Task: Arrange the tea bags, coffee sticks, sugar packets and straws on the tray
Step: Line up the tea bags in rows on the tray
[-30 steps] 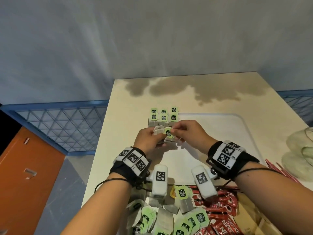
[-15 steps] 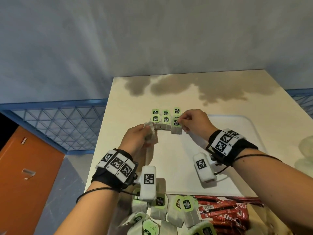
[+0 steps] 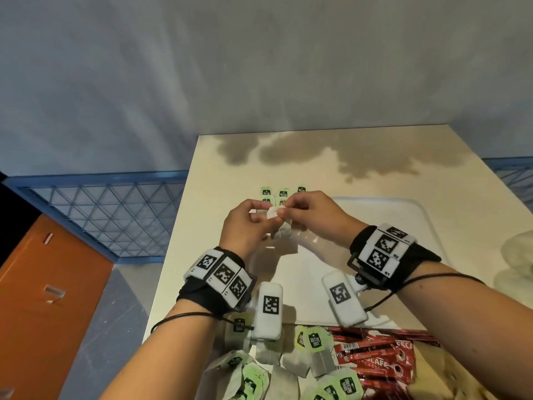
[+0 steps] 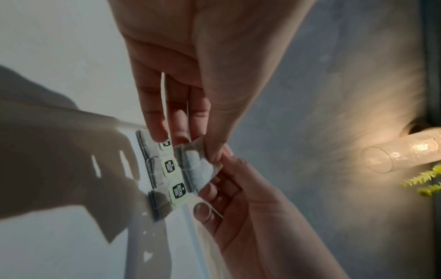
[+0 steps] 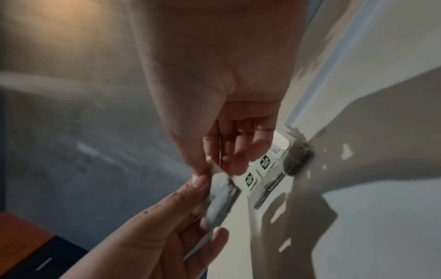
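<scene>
Both hands meet above the far left corner of the white tray. My left hand pinches a grey tea bag by its top. My right hand pinches the same bag's upper end from the other side. Just beyond the fingers, arranged tea bags with green tags lie side by side in rows. A loose pile of tea bags and red coffee sticks lies near me. No straws or sugar packets can be made out.
The tray sits on a cream table against a grey wall. A clear crumpled thing lies at the right edge. A blue lattice railing and an orange cabinet stand beyond the table's left edge. A lit wall lamp shows in the left wrist view.
Half a second ago my right hand was at the arranged row while my left held a tea bag aside. The right hand has come back and both now pinch that bag.
</scene>
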### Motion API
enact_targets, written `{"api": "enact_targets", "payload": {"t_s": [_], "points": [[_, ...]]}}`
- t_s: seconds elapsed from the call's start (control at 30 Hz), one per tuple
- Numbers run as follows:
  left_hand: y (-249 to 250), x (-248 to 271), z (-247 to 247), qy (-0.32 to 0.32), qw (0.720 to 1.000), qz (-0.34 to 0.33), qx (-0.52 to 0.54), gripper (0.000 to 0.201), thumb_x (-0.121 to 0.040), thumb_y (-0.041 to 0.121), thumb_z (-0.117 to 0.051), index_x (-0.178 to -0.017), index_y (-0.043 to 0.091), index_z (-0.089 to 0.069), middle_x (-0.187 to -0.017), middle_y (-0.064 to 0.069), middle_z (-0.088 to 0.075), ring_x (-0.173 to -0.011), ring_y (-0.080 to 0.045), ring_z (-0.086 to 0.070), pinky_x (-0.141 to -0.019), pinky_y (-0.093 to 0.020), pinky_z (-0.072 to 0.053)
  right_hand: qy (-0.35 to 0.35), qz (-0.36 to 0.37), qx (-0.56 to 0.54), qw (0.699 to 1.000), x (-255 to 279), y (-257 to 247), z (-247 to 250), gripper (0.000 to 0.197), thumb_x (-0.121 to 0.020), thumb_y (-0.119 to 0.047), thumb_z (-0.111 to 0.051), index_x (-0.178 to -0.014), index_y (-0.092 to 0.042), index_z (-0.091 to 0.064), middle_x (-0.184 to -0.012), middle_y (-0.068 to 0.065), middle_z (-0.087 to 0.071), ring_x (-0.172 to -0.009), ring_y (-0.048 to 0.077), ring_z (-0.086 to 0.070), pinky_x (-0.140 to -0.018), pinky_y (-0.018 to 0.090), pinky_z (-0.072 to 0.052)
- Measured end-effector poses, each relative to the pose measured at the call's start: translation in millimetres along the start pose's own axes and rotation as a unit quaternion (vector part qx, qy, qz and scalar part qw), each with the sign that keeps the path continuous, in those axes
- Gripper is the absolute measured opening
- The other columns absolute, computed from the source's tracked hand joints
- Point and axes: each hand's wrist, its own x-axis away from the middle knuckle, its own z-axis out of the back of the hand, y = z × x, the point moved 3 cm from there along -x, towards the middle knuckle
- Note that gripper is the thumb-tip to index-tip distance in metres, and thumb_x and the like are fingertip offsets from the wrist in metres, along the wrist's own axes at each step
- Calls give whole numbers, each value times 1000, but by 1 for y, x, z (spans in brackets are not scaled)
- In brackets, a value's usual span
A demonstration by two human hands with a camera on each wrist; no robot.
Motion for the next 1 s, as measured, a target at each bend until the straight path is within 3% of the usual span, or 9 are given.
{"api": "enact_targets", "payload": {"t_s": [0.1, 0.23, 0.3, 0.4, 0.5, 0.57, 0.73, 0.87, 1.0], "points": [[4, 1, 1, 62, 991, -44, -107, 30, -74, 27, -83, -96, 23, -65, -87, 6, -70, -73, -7, -65, -66, -20, -51, 45, -9, 9, 999, -1, 0, 4, 16, -88, -18, -71, -79, -5, -67, -64, 1, -64, -59, 12, -59, -65, 31, -52], [7, 10, -10, 27, 985, -58, -159, 37, -68, 39, -84, -100, 24, -74, -90, 9, -73, -85, -5, -67, -82, -25, -53, 80, 1, 18, 997, 3, -2, 4, 17, -87, -16, -71, -75, -5, -64, -62, 3, -64, -56, 15, -59, -64, 32, -53], [6, 11, -15, 19, 987, -59, -148, 31, -72, 34, -82, -101, 23, -76, -89, 6, -75, -85, -7, -69, -85, -28, -54, 64, 12, 15, 998, 6, -5, 0, 18, -88, -18, -71, -78, -4, -65, -66, 5, -66, -59, 15, -61, -63, 31, -54], [3, 8, -12, 34, 993, -60, -100, 7, -85, 22, -70, -84, 21, -77, -75, 1, -75, -78, -19, -72, -79, -41, -59, 52, 21, -2, 998, 8, -6, 0, 16, -90, -22, -69, -90, -6, -70, -79, 8, -69, -63, 14, -63, -63, 30, -55], [-5, 5, -9, 11, 998, -29, -53, 20, -90, 15, -66, -74, 23, -75, -73, -3, -74, -78, -27, -72, -76, -43, -60, 72, 17, -21, 997, 5, -2, 7, 21, -88, -17, -72, -106, -9, -66, -92, 7, -64, -65, 15, -61, -54, 19, -50], [-10, 5, -8, -17, 999, -16, -35, 21, -90, 13, -67, -75, 25, -74, -74, -1, -73, -76, -23, -70, -74, -41, -61, 47, 4, -9, 999, 3, 2, 7, 17, -88, -16, -71, -102, -7, -68, -87, 7, -64, -66, 15, -61, -54, 18, -48], [-29, -1, -5, -32, 998, 48, -22, 9, -87, 9, -71, -95, 10, -75, -89, -9, -75, -79, -24, -71, -73, -37, -61, -10, -41, 65, 997, -7, 23, -1, 17, -92, -19, -66, -90, -3, -70, -71, 4, -66, -63, 12, -59, -59, 23, -47], [-35, -12, 9, -6, 998, 20, -63, 13, -83, 13, -71, -93, 20, -74, -86, -3, -76, -81, -22, -73, -78, -34, -57, 37, 5, 235, 971, -22, 28, -2, 13, -92, -19, -62, -87, -11, -71, -79, -11, -62, -82, 12, -60, -72, 27, -45], [-34, -23, 27, 3, 998, -1, -65, 13, -87, 12, -67, -93, 22, -74, -87, -2, -75, -79, -18, -72, -71, -29, -54, 94, 20, 278, 956, -32, 27, 2, 14, -93, -19, -58, -86, -12, -68, -86, -7, -60, -85, 15, -57, -76, 34, -49]]}}
